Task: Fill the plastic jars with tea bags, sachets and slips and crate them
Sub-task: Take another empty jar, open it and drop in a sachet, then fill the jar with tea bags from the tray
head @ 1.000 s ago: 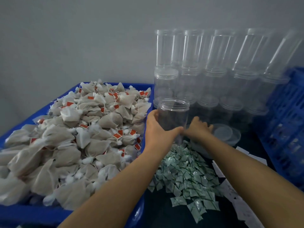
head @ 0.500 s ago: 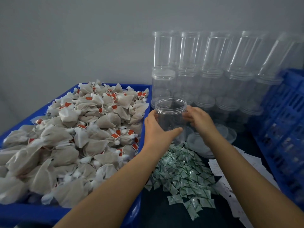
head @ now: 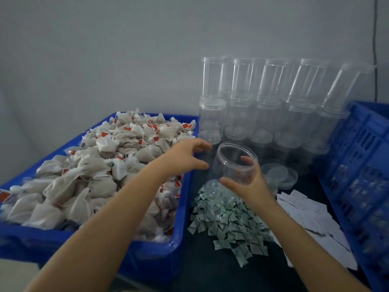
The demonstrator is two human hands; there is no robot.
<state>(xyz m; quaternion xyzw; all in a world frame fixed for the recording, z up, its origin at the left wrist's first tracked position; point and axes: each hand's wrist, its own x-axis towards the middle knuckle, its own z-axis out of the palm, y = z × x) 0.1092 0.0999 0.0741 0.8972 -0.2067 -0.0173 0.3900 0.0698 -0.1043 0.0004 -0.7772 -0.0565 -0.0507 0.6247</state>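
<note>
Now I log the right hand (head: 250, 184) gripping the open jar (head: 235, 163), thumb and fingers curled round its wall, mouth tilted toward the camera, above the green sachets (head: 227, 218). The left hand (head: 185, 157) hangs just beside the jar, fingers loosely spread, holding nothing, over the blue tub (head: 160, 256) of tea bags (head: 94, 169). Slips (head: 311, 216) lie at right, near the crate (head: 362, 165).

Both forearms are bare to the frame's edge, with no sleeves, gloves or jewellery showing.
</note>
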